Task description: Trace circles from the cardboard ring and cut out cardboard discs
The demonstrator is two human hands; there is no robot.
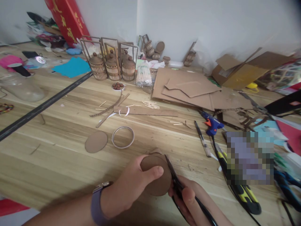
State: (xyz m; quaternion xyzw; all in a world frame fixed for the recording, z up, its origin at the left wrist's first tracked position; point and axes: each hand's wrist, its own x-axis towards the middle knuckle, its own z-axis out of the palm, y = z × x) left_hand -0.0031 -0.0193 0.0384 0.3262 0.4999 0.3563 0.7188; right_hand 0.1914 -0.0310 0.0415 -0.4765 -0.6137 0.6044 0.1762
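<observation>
Low in the view, my left hand (131,185) grips a round cardboard disc (157,183), its thumb lying across the top. My right hand (190,197) is wrapped round the handles of black scissors (175,177), whose blades lie along the disc's right edge. Behind the disc a small brown scrap (156,151) shows in part. Another cardboard disc (96,142) lies flat on the wooden table to the left, beside a roll of tape (123,137). The far side of my left fingers is hidden under the disc.
Small lidded baskets with tall handles (111,67) stand at the back near a dish of brown beads (118,86). Cardboard sheets (183,83) are stacked behind. A blue glue gun (213,124), a pen (202,139) and a black-and-yellow cutter (244,196) lie to the right.
</observation>
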